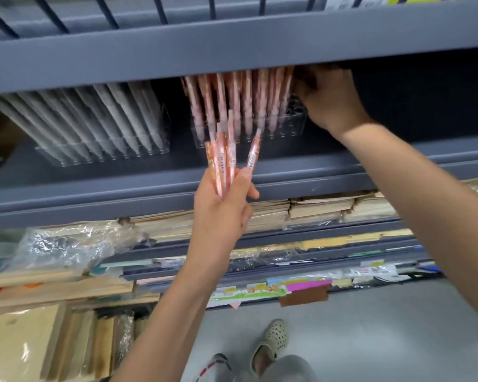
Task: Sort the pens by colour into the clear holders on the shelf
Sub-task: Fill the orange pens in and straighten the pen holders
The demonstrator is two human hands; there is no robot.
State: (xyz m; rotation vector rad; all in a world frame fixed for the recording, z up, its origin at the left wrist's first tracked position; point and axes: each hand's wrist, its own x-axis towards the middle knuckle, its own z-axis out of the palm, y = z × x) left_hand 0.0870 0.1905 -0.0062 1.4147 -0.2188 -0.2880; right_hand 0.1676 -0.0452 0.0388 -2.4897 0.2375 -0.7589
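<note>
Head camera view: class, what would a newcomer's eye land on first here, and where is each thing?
A fan of pink-orange patterned pens, gripped in the left hand, stands out mid-frame before the grey metal shelf. Behind it, a row of matching pink pens stands in a clear plastic holder, where the right hand reaches in; a holder of pale grey pens sits leftward.

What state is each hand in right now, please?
Left hand: holding pink pens.
Right hand: by the clear holder, grip cannot be told.
</note>
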